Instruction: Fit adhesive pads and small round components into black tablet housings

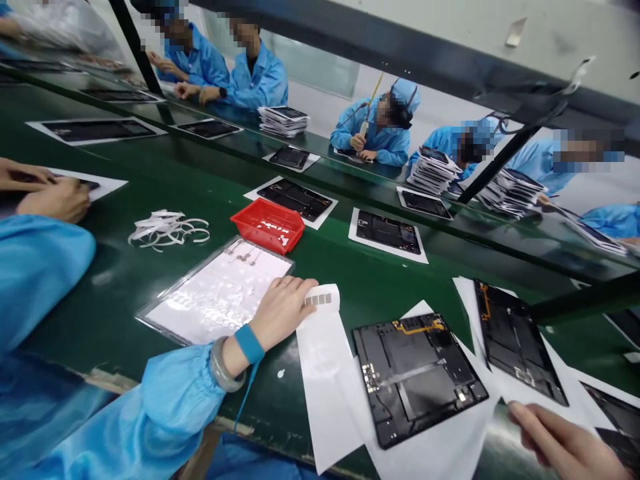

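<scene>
Sheet (325, 363): our left hand (280, 308) pinches it; peeling step, probably
Right hand (570, 437): grip, we can't tell
Patches (321, 299): likely need lifting next

The left hand (284, 308) grips a white sheet (327, 380) bearing grey squares (320, 300). An open black housing (423, 373) lies adjacent, on paper (450, 450). The right hand (567, 440) is positioned near the housing's lower right corner.
</scene>
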Demonstrator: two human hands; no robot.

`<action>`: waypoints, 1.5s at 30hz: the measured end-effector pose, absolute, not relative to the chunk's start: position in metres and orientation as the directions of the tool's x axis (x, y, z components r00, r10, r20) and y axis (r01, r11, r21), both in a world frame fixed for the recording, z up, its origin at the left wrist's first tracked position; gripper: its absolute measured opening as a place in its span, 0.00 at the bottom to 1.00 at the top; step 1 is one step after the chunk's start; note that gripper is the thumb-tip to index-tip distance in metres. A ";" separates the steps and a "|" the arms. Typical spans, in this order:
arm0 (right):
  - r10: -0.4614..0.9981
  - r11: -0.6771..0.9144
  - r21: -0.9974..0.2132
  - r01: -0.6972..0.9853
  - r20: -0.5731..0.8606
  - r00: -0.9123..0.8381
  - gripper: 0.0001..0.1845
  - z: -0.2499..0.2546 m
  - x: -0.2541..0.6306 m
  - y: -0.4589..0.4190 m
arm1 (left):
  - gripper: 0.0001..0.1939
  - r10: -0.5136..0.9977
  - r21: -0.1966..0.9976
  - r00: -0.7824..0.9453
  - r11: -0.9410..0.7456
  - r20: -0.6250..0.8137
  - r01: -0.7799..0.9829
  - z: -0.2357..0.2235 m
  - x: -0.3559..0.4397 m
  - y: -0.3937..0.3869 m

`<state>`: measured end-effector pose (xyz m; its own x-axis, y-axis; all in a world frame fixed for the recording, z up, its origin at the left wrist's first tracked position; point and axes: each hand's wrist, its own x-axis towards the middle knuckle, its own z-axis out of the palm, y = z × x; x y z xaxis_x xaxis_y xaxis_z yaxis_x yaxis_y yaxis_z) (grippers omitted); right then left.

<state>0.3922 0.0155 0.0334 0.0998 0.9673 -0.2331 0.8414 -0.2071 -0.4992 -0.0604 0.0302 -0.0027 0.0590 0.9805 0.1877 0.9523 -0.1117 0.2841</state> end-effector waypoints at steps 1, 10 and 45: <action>0.980 -0.111 -0.518 0.848 -0.198 0.008 0.20 0.043 0.375 0.020 | 0.14 0.979 0.295 0.064 -0.120 0.195 0.948 -0.002 -0.060 0.030; 0.786 0.479 -0.676 0.561 0.045 -0.617 0.24 0.020 0.158 0.087 | 0.09 0.966 0.411 0.064 -0.165 0.249 0.897 0.007 -0.060 0.025; 0.612 0.781 -0.205 0.590 0.062 -0.789 0.10 0.037 0.117 0.094 | 0.18 0.797 0.079 0.335 -0.429 0.503 0.900 -0.004 -0.062 0.039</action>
<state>0.1166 0.0936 0.0370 -0.7887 0.6117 0.0617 0.5898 0.7812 -0.2046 -0.0617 0.0395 -0.0045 0.3353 0.7968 0.5027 0.9000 -0.4287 0.0792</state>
